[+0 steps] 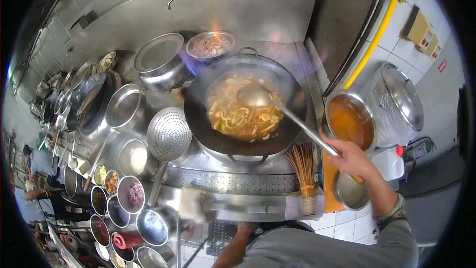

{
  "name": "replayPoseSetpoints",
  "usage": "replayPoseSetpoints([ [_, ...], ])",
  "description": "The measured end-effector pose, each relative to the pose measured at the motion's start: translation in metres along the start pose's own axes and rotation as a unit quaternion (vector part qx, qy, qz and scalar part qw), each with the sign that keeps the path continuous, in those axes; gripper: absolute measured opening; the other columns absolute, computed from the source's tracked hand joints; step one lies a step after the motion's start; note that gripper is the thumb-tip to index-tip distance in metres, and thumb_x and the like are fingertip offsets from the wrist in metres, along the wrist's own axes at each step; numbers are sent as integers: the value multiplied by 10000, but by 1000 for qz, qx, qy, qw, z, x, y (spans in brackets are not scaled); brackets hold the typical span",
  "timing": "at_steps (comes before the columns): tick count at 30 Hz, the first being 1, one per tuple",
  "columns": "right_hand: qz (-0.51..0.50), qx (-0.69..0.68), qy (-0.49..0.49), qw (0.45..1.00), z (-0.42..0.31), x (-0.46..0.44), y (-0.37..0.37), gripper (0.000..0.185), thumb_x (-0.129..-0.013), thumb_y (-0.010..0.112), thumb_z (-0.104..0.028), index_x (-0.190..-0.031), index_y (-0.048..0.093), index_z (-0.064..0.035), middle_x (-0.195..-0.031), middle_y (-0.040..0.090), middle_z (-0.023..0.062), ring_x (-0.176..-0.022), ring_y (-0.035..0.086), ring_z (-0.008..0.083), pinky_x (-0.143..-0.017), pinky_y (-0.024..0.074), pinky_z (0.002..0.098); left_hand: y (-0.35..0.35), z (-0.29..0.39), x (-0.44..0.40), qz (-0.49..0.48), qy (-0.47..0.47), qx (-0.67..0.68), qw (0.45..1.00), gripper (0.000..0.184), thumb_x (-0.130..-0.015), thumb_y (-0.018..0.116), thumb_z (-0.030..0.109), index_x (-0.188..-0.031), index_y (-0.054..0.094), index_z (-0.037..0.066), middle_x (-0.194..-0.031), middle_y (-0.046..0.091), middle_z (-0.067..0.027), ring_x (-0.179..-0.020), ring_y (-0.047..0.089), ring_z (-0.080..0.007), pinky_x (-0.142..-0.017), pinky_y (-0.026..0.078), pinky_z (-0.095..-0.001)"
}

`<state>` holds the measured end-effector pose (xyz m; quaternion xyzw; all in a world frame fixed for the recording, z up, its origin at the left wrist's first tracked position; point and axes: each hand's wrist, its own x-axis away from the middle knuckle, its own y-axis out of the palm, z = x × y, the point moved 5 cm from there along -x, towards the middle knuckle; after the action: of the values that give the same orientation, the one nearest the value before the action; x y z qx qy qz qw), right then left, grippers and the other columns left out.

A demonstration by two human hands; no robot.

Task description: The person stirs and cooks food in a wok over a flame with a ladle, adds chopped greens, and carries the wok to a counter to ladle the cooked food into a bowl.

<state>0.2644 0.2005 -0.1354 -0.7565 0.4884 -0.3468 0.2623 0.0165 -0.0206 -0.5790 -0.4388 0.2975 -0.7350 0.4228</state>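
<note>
Grey shirt cloth (327,248) filled the bottom of the view, nearest the camera. Beyond it, over the worktop (233,181) and back from its front edge, sat a dark wok (198,129) holding food (240,125): pale strips and bits of vegetable in brown liquid. Among them rested the bowl of a metal ladle (254,95), its handle slanting across the wok's right rim to the right hand (351,158), whose fingers were wrapped around it. The left hand (245,227) was low by the front edge and mostly hidden — whether it gripped anything, I could not tell. The cooking looked well along: the ingredients seemed mixed and wet through, but not yet dished out.

Farther out, a bundled brush (302,168) stood near the front right corner, and a pot of orange liquid (369,109) sat past the right edge. Just left of the wok lay a perforated strainer (169,134); toward the back edge was a bowl of chopped food (210,45).
</note>
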Motion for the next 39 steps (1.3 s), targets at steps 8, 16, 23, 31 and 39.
replayPoseSetpoints([
  [8, -31, -117, 30, 992, -4, 3, 31, 594, -844, 627, -167, -1405, 433, -128, -912, 647, 177, -631, 605, 270, -650, 503, 370, -357, 118, 92, 247, 84, 150, 954, 368, -822, 693, 266, -1129, 641, 70, -1130, 628, -184, -1006, 599, -358, -868, 461, -467],
  [16, 20, -63, -16, 998, -19, 2, 30, 573, -854, 607, -166, -1399, 437, -116, -728, 617, 108, -537, 579, 161, -528, 489, 317, -418, 154, 39, 439, 156, 51, 883, 159, -803, 690, 142, -843, 596, 21, -817, 527, -142, -788, 490, -344, -716, 404, -441],
  [23, 15, -49, 23, 998, -21, 12, 16, 603, -839, 628, -168, -1404, 428, -98, -766, 613, 96, -532, 573, 144, -540, 493, 310, -416, 149, 40, 444, 163, 50, 880, 155, -786, 703, 159, -821, 606, 43, -836, 535, -130, -815, 506, -334, -713, 414, -434],
  [31, -74, -125, 61, 987, -16, 55, 17, 577, -834, 608, -136, -1384, 448, -64, -792, 633, 113, -591, 603, 163, -581, 492, 327, -413, 144, 38, 446, 149, 49, 881, 155, -795, 699, 166, -824, 616, 38, -843, 549, -135, -824, 510, -339, -728, 422, -436],
  [39, 35, -245, 81, 965, -16, -4, 61, 586, -831, 617, -85, -1378, 413, -50, -861, 607, 93, -610, 581, 158, -557, 485, 304, -415, 137, 6, 425, 143, 49, 892, 166, -802, 694, 168, -886, 630, 40, -872, 562, -139, -884, 520, -343, -772, 427, -438],
])
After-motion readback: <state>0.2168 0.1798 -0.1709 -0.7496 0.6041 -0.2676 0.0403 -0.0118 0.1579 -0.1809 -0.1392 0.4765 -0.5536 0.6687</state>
